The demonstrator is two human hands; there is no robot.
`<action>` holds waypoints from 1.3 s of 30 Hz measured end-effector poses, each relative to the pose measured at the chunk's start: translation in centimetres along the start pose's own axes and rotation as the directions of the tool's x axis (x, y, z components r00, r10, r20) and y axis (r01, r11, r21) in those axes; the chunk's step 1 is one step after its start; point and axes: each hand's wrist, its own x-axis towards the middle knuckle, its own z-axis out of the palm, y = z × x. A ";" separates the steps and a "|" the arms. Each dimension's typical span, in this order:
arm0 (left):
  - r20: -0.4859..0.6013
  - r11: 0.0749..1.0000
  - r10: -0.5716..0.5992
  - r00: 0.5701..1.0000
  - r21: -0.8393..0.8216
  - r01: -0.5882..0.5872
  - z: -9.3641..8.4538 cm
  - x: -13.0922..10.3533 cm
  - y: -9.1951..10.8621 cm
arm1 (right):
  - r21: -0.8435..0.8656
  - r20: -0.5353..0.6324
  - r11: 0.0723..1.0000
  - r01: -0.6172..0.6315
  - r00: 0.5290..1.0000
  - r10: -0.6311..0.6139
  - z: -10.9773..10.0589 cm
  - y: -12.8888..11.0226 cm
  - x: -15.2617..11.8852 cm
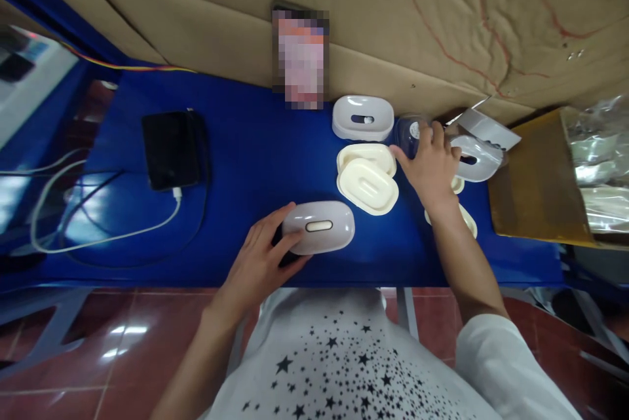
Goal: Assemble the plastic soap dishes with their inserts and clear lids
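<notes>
Near the front edge of the blue table, my left hand (265,253) grips the left end of a glossy grey oval case (331,227) with a cream strip in its centre slot. My right hand (432,164) reaches over a clear plastic piece (407,132) with a round white label, thumb spread from the fingers; whether it grips the piece is unclear. Beside it lies a grey oval shell (479,161) with an open slot. Two cream oval lids (369,187) overlap between my hands. Behind them stands another grey oval shell (363,115). More cream pieces are partly hidden under my right forearm.
A cardboard box (543,177) with plastic-wrapped items stands at the right. A black device (170,150) with a white cable lies on the left of the blue table (255,145). A blurred-out phone-like object leans on the brown backing behind.
</notes>
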 end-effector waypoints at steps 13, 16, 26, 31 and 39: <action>0.066 0.949 -0.142 0.988 -0.274 0.154 0.3 -0.3 -0.5 | 0.328 -0.164 0.915 0.235 0.968 -0.190 -3.1 0.9 -2.9; 0.100 0.893 -0.218 0.971 -0.382 0.240 0.4 -0.5 -1.0 | 0.494 -0.244 0.640 0.589 0.800 -0.548 -3.6 -0.8 -8.0; 0.125 0.869 -0.232 0.965 -0.418 0.263 0.8 -0.6 -1.8 | 0.482 -0.113 0.388 0.785 0.495 -0.861 -0.3 -6.3 -12.8; 0.129 0.865 -0.242 0.962 -0.421 0.274 1.0 -0.9 -1.9 | 0.485 -0.098 0.381 0.787 0.482 -0.871 -0.7 -6.1 -11.8; 0.148 0.878 -0.192 0.970 -0.415 0.237 0.2 -0.2 -1.8 | 0.484 -0.117 0.321 0.815 0.423 -0.899 0.8 -5.9 -10.6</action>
